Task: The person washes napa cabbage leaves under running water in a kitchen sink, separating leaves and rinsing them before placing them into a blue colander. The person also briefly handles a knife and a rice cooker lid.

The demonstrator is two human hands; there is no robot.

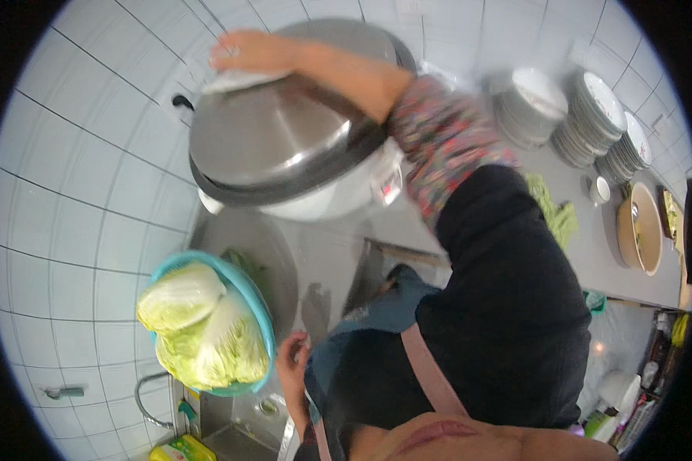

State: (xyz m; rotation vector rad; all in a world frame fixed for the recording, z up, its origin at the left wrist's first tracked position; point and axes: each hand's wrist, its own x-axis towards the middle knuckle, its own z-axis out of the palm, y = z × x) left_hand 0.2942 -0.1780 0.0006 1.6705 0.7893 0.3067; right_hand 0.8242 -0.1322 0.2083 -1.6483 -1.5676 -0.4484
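A large rice cooker with a domed metal lid (pixel 277 132) stands against the tiled wall. My right hand (pixel 254 52) lies on the far left part of the lid, over a white cloth (pixel 245 80) pressed to the metal; motion blurs the hand. Lower down, my left hand (pixel 293 350) hangs with curled fingers beside a turquoise basket (pixel 265 334), and nothing shows in it. Heads of napa cabbage (pixel 181 297) fill that basket.
Stacked plates (pixel 597 109), a white cup (pixel 600 190), a green cloth (pixel 553 213) and a beige basin (pixel 640 230) occupy the right counter. A metal sink (pixel 236 409) with a curved faucet (pixel 144 403) lies at lower left, near a yellow package (pixel 183 449).
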